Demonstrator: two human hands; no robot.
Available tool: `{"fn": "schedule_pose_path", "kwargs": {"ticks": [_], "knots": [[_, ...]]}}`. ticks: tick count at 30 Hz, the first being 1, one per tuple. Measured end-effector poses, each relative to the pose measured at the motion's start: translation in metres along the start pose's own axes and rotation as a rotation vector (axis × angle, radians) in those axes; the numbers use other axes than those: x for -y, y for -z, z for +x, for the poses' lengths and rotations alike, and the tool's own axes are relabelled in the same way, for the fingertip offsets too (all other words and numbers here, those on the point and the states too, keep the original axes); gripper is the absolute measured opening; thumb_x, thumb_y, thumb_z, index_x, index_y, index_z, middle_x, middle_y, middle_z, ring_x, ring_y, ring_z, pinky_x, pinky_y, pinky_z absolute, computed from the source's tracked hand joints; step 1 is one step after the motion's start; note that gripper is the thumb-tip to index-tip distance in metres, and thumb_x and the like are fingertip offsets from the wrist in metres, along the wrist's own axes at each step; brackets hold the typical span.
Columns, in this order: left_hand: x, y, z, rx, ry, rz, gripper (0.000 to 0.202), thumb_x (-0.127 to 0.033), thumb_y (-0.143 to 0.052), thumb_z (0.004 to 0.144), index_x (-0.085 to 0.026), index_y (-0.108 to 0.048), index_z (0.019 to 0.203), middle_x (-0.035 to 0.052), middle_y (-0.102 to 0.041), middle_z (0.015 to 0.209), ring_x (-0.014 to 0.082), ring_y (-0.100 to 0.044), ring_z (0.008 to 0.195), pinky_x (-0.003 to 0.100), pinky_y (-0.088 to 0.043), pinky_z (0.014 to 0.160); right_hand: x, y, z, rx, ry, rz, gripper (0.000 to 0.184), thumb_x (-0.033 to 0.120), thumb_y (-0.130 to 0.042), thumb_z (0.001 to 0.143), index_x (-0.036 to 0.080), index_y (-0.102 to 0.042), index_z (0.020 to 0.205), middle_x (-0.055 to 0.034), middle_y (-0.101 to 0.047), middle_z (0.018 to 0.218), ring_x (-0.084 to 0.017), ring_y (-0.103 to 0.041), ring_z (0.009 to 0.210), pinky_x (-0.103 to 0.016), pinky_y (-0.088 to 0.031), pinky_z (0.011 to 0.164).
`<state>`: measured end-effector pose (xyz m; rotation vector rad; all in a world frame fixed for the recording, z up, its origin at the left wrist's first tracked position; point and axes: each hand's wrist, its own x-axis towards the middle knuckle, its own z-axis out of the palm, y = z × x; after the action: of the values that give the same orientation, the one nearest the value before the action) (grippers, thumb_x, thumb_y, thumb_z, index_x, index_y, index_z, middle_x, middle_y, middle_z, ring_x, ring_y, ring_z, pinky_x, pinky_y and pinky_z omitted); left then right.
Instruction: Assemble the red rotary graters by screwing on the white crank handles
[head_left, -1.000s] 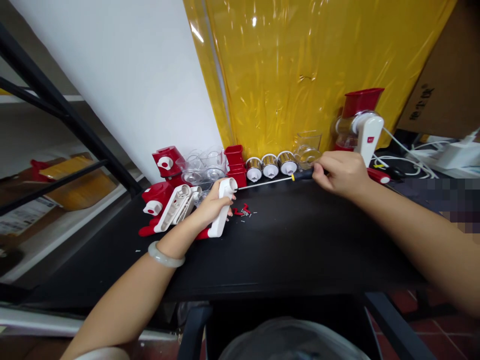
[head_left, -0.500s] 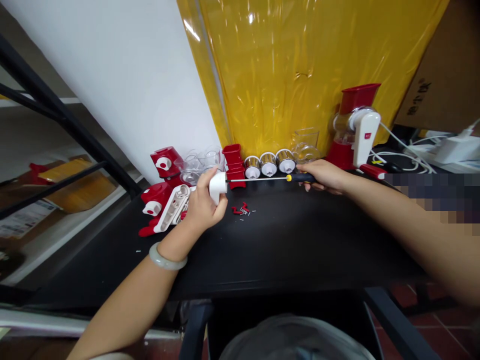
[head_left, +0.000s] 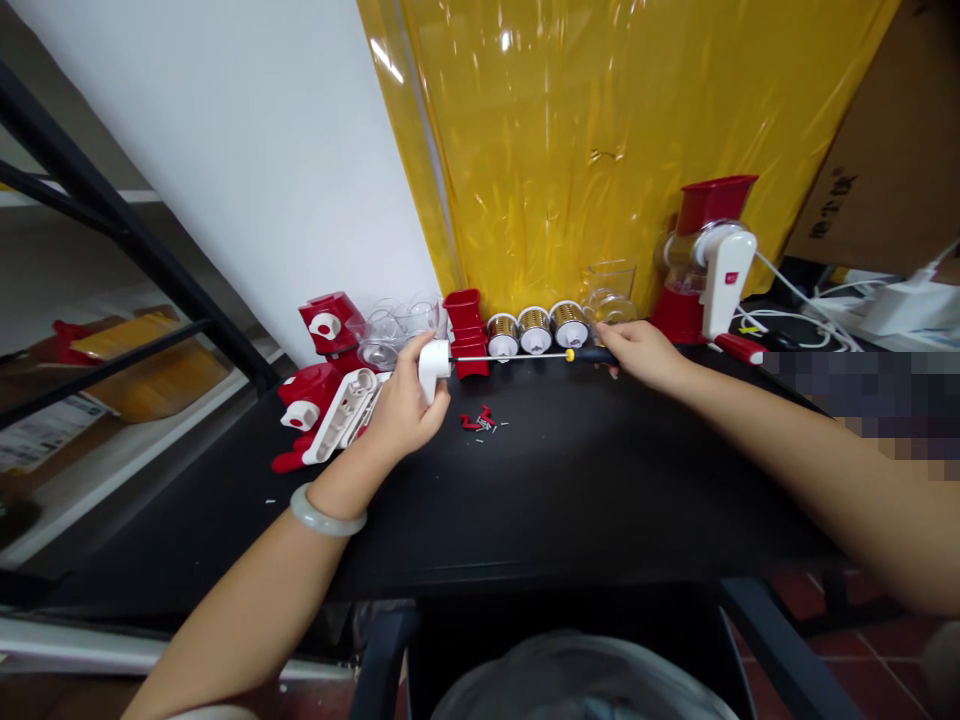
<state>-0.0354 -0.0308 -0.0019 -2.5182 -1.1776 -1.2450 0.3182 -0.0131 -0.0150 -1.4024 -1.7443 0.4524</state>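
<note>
My left hand (head_left: 409,405) is closed round a white plastic part (head_left: 435,366), held up over the black table. In my right hand (head_left: 637,352) is a screwdriver (head_left: 517,357) with a long shaft, a dark handle and a yellow collar. It lies level, its tip at the right end of the white part; whether it sits in a screw is hidden. Below, small red pieces (head_left: 470,422) and several loose screws (head_left: 491,427) lie on the table (head_left: 555,510). Left of my left hand are white crank handles (head_left: 341,418) with red grips.
Behind my hands stand red plastic housings (head_left: 330,325), clear plastic parts (head_left: 397,325), stacked red pieces (head_left: 466,335) and metal grater drums (head_left: 535,330). An assembled red and white rotary grater (head_left: 712,260) stands at the right, near white cables (head_left: 814,320). A single screw (head_left: 270,501) lies at left.
The view has shifted slightly. My right hand looks turned on the screwdriver handle, with its fingers placed differently. The screwdriver tip stays at the white part in my left hand.
</note>
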Motion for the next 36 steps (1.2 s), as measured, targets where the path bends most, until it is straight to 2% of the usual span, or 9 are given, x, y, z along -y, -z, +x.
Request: {"fn": "schedule_pose_path", "kwargs": {"ticks": [3, 8, 14, 21, 24, 27, 30, 32, 36], "knots": [[0.000, 0.001, 0.002, 0.083, 0.085, -0.081, 0.075, -0.018, -0.061, 0.082, -0.019, -0.030, 0.150, 0.0161, -0.054, 0.134, 0.0295, -0.064, 0.109, 0.049, -0.051, 0.099, 0.004, 0.001, -0.003, -0.073, 0.056, -0.067, 0.064, 0.063, -0.039, 0.094, 0.021, -0.052, 0.047, -0.0027, -0.056, 0.046, -0.015, -0.052, 0.049, -0.029, -0.037, 0.056], [0.001, -0.003, 0.004, 0.219, 0.336, -0.409, 0.075, -0.018, -0.058, 0.082, -0.028, -0.027, 0.150, 0.0056, -0.059, 0.106, 0.0141, -0.063, 0.064, 0.035, -0.058, 0.065, 0.009, 0.004, -0.008, -0.199, 0.215, -0.155, 0.051, 0.048, -0.041, 0.095, 0.022, -0.038, 0.051, -0.0002, -0.044, 0.048, -0.014, -0.043, 0.049, -0.030, -0.030, 0.056], [-0.010, -0.008, 0.008, 0.295, 0.559, -0.596, 0.073, -0.016, -0.059, 0.073, -0.026, -0.034, 0.140, 0.0000, -0.056, 0.094, 0.0114, -0.058, 0.054, 0.029, -0.053, 0.052, 0.013, 0.012, -0.010, -0.292, 0.454, -0.335, 0.038, 0.034, -0.042, 0.092, 0.022, -0.037, 0.056, -0.0006, -0.045, 0.053, -0.014, -0.042, 0.051, -0.030, -0.030, 0.057], [-0.018, -0.008, 0.009, 0.298, 0.742, -0.702, 0.069, -0.016, -0.057, 0.071, -0.024, -0.035, 0.136, -0.0005, -0.057, 0.092, 0.0104, -0.056, 0.049, 0.027, -0.050, 0.046, 0.015, 0.014, -0.013, -0.338, 0.512, -0.417, 0.035, 0.032, -0.044, 0.091, 0.023, -0.041, 0.057, -0.0029, -0.051, 0.055, -0.016, -0.048, 0.055, -0.031, -0.034, 0.059], [-0.011, -0.010, 0.006, 0.265, 0.598, -0.626, 0.071, -0.015, -0.055, 0.073, -0.024, -0.033, 0.140, 0.0010, -0.058, 0.095, 0.0116, -0.058, 0.052, 0.030, -0.052, 0.051, 0.015, 0.013, -0.010, -0.312, 0.421, -0.308, 0.033, 0.034, -0.047, 0.090, 0.022, -0.048, 0.059, -0.0035, -0.056, 0.058, -0.016, -0.052, 0.057, -0.031, -0.037, 0.061], [0.000, -0.011, 0.001, 0.183, 0.292, -0.389, 0.077, -0.014, -0.057, 0.077, -0.024, -0.029, 0.148, 0.0074, -0.060, 0.110, 0.0165, -0.066, 0.071, 0.035, -0.058, 0.067, 0.013, 0.013, -0.003, -0.244, 0.193, -0.087, 0.027, 0.039, -0.055, 0.087, 0.021, -0.057, 0.066, -0.0035, -0.062, 0.064, -0.016, -0.056, 0.058, -0.029, -0.040, 0.059], [0.007, -0.009, -0.003, 0.056, -0.016, -0.123, 0.079, -0.013, -0.061, 0.078, -0.021, -0.029, 0.150, 0.0151, -0.055, 0.132, 0.0255, -0.067, 0.102, 0.044, -0.056, 0.090, 0.012, 0.011, 0.001, 0.006, -0.141, 0.155, 0.030, 0.047, -0.055, 0.089, 0.021, -0.060, 0.077, -0.0019, -0.061, 0.059, -0.013, -0.048, 0.044, -0.026, -0.033, 0.046], [0.009, -0.007, -0.004, -0.042, -0.182, -0.001, 0.080, -0.013, -0.062, 0.078, -0.020, -0.028, 0.151, 0.0168, -0.051, 0.139, 0.0290, -0.063, 0.114, 0.047, -0.053, 0.097, 0.012, 0.009, 0.001, 0.197, -0.316, 0.245, 0.033, 0.049, -0.050, 0.092, 0.021, -0.060, 0.079, -0.0023, -0.061, 0.054, -0.011, -0.041, 0.037, -0.026, -0.026, 0.040], [0.009, -0.005, -0.003, -0.124, -0.327, 0.101, 0.081, -0.013, -0.062, 0.076, -0.020, -0.029, 0.150, 0.0160, -0.052, 0.138, 0.0288, -0.062, 0.115, 0.044, -0.054, 0.094, 0.012, 0.007, -0.001, 0.371, -0.357, 0.150, 0.037, 0.038, -0.046, 0.094, 0.018, -0.064, 0.069, -0.0015, -0.053, 0.044, -0.010, -0.035, 0.033, -0.026, -0.022, 0.038]]}}
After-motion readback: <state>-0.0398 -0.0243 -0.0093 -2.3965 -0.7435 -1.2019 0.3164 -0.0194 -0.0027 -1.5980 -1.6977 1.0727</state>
